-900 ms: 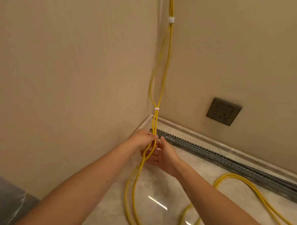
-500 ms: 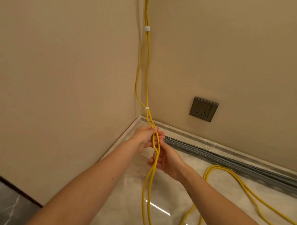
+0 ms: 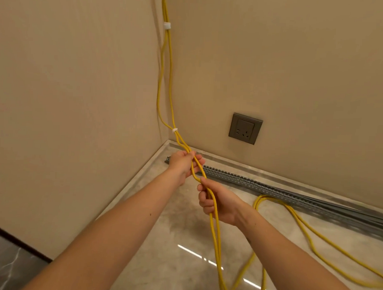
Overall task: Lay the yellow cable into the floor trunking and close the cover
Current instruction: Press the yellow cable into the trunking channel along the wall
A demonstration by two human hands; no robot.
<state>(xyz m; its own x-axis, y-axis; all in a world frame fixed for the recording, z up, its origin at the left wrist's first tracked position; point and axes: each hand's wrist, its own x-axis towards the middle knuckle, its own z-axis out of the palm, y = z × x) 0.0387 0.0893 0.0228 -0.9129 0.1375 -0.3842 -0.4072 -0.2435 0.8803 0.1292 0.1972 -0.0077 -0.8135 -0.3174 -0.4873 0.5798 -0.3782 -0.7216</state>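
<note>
Cable: doubled yellow cable (image 3: 214, 221) runs down through both hands.
Hands: left hand (image 3: 182, 164) above right hand (image 3: 219, 202), each gripping it.

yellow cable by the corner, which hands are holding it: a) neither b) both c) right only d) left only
B: the left hand grips the yellow cable higher up, near the corner, and the right hand grips it just below.
</note>
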